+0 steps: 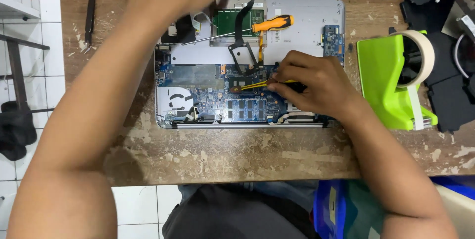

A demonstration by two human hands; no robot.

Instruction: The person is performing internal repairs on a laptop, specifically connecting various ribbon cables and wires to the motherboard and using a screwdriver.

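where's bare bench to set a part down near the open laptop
Free: the worn strip of bench between the laptop and the near edge. Crowded: right side, with the green tape dispenser and black parts.

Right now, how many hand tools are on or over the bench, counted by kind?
Screwdriver with orange handle, lying on the opened laptop: 1
Yellow tweezers, pinched in the right hand: 1
Black tweezers on the wooden bench, far left: 1
Green tape dispenser: 1
Total: 4
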